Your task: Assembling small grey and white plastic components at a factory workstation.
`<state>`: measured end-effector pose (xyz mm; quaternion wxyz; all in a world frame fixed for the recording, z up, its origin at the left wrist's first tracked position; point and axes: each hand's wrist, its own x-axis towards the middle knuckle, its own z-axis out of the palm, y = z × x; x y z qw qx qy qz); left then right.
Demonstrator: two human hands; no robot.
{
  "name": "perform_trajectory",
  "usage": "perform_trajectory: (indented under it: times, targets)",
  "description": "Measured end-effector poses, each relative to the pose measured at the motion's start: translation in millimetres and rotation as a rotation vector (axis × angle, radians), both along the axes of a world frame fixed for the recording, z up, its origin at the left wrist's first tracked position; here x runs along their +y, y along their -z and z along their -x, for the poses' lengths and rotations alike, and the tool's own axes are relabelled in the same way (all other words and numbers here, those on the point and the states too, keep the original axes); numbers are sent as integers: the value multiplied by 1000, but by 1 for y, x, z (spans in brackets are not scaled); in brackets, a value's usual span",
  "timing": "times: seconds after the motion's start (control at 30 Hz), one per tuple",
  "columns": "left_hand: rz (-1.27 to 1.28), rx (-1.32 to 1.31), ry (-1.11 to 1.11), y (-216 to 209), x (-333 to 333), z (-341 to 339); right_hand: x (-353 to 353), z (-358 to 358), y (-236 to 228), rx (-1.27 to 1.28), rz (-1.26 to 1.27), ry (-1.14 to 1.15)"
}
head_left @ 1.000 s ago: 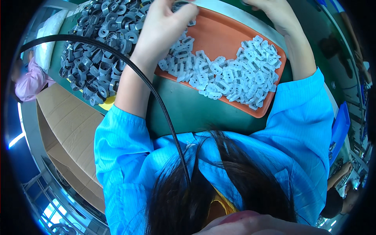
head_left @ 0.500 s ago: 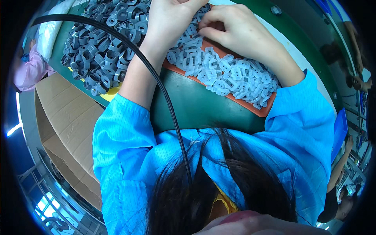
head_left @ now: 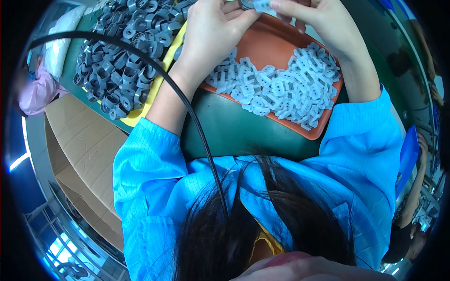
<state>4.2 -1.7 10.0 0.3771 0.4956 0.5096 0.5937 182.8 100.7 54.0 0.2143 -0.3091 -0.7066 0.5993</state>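
Right hand [head_left: 323, 21], earlier dipping over orange tray [head_left: 269, 44], now raised beside left hand [head_left: 218, 30] at top edge. Right fingers pinch clear piece [head_left: 262, 6]; left fingers hold grey part [head_left: 245, 4], cut off by frame. Contact between both pieces: cannot tell. Left fingertips partly out of view.

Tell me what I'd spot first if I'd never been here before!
Probably the heap of translucent white plastic pieces in the orange tray, in the upper middle. To its left, dark grey plastic parts pile up in a yellow tray. At the top edge, the left hand seems to hold a grey part, close to the right hand, which pinches a translucent piece.
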Motion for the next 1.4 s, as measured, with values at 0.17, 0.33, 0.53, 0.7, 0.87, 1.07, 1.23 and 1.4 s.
perform_trajectory:
  times: [0.17, 0.33, 0.53, 0.7, 0.87, 1.07, 1.23, 1.4]
  targets:
    - [8, 80, 42, -5, -7, -11, -9, 4, -5, -83, -524, 31]
    - [-1, 108, 55, 2, -4, -11, -11, 3, 3, -27, -613, 26]
    - [-23, 107, 64, 1, -5, -13, -11, 6, -3, -84, -460, 68]
    - [-232, 478, -70, -1, -5, -11, -2, 6, 14, 37, 57, 28]
    - [-427, 712, -129, 2, -3, -12, 7, -1, 29, 138, 252, -77]
    - [-358, 716, 112, -8, -4, 7, 27, -15, 27, 29, 278, -260]
    - [-428, 609, 167, -3, 0, 2, 20, -13, 31, 183, 369, -277]
    - [-470, 761, 27, -10, -7, -6, 15, -5, 32, 228, 207, -192]
